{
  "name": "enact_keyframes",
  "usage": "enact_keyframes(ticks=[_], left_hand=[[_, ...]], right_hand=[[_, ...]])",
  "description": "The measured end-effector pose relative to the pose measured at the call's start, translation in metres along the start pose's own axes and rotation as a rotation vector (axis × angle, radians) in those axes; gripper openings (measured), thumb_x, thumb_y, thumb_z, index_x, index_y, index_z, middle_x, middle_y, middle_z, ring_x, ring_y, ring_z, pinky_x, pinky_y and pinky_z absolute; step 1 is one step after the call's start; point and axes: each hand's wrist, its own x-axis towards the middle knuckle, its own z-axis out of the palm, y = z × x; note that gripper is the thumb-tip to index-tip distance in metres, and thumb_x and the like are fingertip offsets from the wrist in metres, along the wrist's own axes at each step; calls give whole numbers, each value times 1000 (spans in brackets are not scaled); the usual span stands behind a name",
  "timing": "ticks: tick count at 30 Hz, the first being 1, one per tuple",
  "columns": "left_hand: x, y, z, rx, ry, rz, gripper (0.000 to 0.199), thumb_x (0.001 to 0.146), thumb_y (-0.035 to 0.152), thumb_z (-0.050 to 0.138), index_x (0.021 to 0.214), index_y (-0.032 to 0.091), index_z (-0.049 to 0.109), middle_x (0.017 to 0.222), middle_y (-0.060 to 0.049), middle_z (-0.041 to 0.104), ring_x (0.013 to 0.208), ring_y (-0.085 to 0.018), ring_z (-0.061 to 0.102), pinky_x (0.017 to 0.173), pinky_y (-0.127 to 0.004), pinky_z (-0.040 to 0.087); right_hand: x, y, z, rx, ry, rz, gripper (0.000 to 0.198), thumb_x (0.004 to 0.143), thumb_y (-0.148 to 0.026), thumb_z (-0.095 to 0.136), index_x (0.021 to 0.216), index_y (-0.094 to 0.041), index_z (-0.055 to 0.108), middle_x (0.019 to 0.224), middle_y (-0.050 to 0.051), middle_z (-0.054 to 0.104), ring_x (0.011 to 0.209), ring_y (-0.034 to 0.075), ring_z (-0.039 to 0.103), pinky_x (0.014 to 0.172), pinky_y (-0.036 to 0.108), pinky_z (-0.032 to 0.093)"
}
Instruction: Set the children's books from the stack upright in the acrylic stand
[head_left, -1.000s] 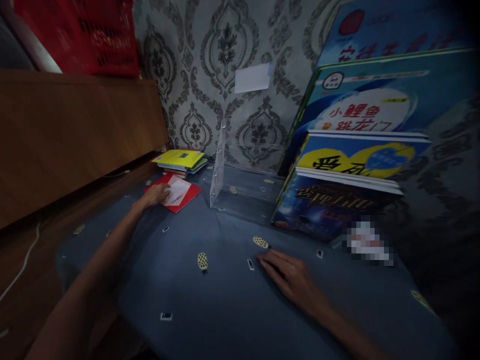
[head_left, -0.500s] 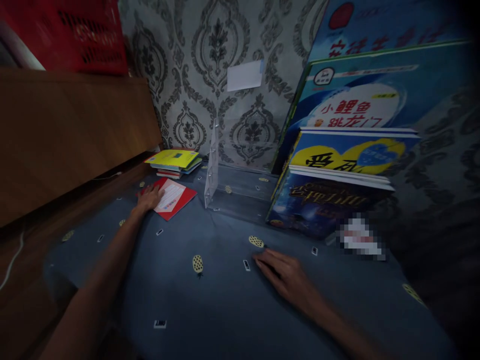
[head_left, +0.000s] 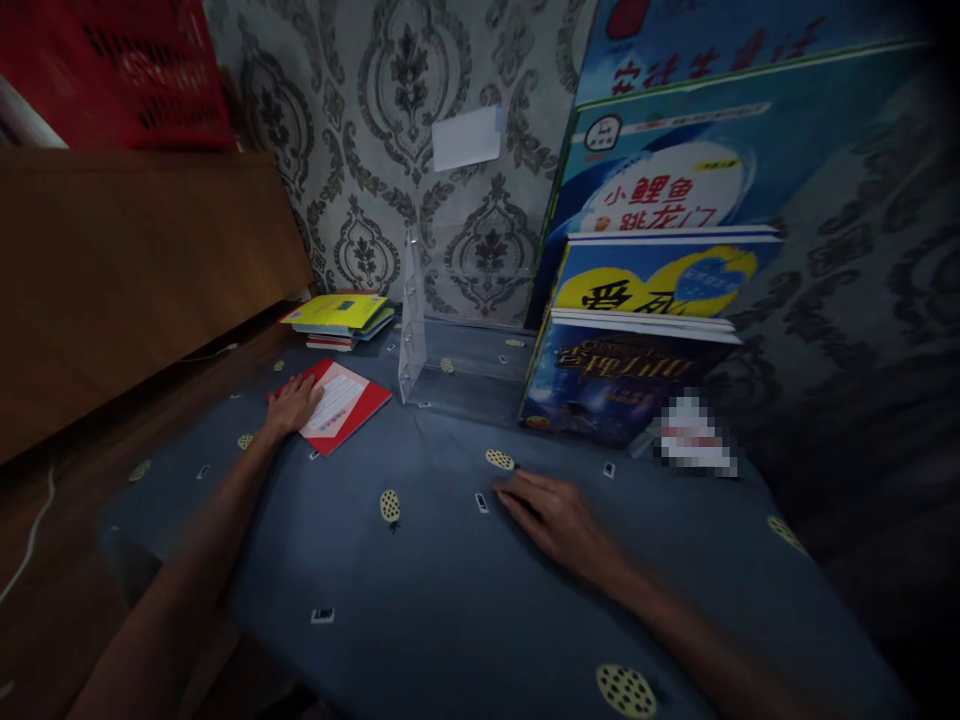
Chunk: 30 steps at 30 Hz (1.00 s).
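Observation:
My left hand [head_left: 295, 404] lies with fingers spread on the left part of a red booklet [head_left: 366, 407], which has a pale printed panel. The booklet rests flat on the table. Beyond it is a small stack of thin books with a yellow one [head_left: 336, 311] on top. My right hand [head_left: 553, 512] rests on the tablecloth beside a printed pineapple, fingers extended and holding nothing. A clear acrylic stepped rack [head_left: 414, 320] stands behind the hands; its right side holds upright picture books, among them a dark blue book [head_left: 611, 385] in front and a teal book [head_left: 667, 170] farther back.
A blue-grey cloth [head_left: 420, 590] with pineapple prints covers the table. To the left stands a wooden cabinet [head_left: 142, 300] with a red bag [head_left: 142, 75] on it. Patterned wallpaper and a white card [head_left: 466, 138] are behind the rack. A pixelated patch lies right of the books.
The camera view has shifted slightly, so the rack and books appear farther left and higher. My left hand stays on the red booklet, and my right hand stays beside the same pineapple print.

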Motion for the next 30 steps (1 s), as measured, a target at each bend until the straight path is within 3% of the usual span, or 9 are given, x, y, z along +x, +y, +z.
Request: enact_keyframes(ticks=[19, 25, 30], left_hand=[[-83, 29, 7, 48, 52, 64, 62, 106, 48, 17, 158, 22, 38, 167, -13, 32, 157, -31, 25, 121, -57, 28], [-125, 65, 1, 133, 110, 67, 55, 106, 39, 23, 151, 18, 47, 156, -21, 48, 148, -38, 41, 110, -62, 41], [-169, 105, -27, 211, 57, 155, 52, 102, 42, 33, 141, 17, 56, 138, -25, 61, 123, -40, 62, 87, -51, 56]], right_hand=[[-1, 0, 0, 32, -3, 21, 29, 104, -24, 45, 95, -19, 71, 90, 7, 75, 82, 19, 71, 77, 30, 55], [-1, -1, -2, 32, 68, 51, 26, 103, -22, 46, 94, -19, 70, 89, 8, 75, 83, 20, 72, 76, 30, 54], [0, -1, -4, 61, 155, 112, 26, 102, -23, 47, 92, -20, 70, 89, 7, 76, 83, 20, 72, 76, 31, 53]])
